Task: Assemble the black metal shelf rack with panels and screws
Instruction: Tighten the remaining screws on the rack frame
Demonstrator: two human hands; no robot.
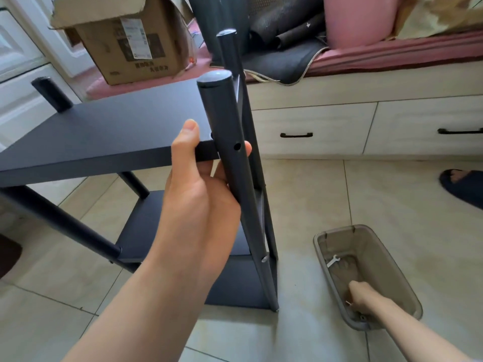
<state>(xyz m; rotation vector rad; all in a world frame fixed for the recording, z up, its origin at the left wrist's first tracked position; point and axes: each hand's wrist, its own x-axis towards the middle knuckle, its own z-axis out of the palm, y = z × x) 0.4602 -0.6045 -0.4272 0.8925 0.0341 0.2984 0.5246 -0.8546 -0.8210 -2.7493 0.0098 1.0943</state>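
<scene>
Gripping the black upright post (230, 152) where the top shelf panel (109, 129) meets it, left hand (198, 184) curled around both, right hand (362, 299) down in the grey bin (407, 291) on the floor, pinching a small metal piece, white wrench (332, 261) nearby.

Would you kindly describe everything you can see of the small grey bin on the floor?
The grey bin is a small rectangular container with rounded corners and a thick rim, apparently translucent plastic. It stands upright and open on the pale tile floor, right of the black shelf rack. A small white wrench lies inside it. The right hand reaches into it, fingers curled around something small that I cannot make out.
</scene>
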